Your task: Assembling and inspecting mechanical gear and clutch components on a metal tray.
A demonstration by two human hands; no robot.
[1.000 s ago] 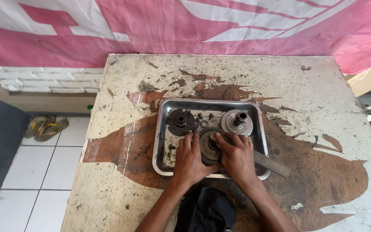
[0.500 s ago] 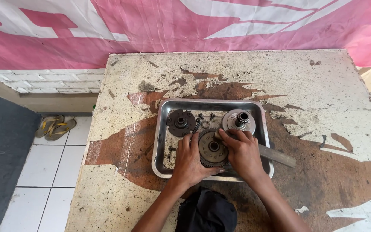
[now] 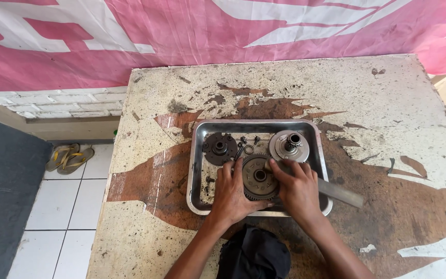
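A round toothed gear assembly [image 3: 258, 177] lies in the near half of a shallow metal tray [image 3: 196, 155]. My left hand [image 3: 232, 192] grips its left side and my right hand [image 3: 296, 187] grips its right side, fingers curled over the rim. Behind them in the tray sit a dark round plate [image 3: 220, 148], a grey hub with a centre shaft [image 3: 289, 145] and some small bolts and rings [image 3: 247, 144]. A flat metal bar [image 3: 340, 192] sticks out over the tray's right rim, beneath my right hand.
The tray rests on a worn table with peeling white paint [image 3: 378, 103]. A black cloth [image 3: 254, 253] lies at the near edge between my forearms. A pink banner [image 3: 130, 36] hangs behind. Sandals [image 3: 69, 157] lie on the tiled floor at left.
My hands have shifted on the gear assembly, spreading to either side so its centre shows. The camera view has drifted slightly.
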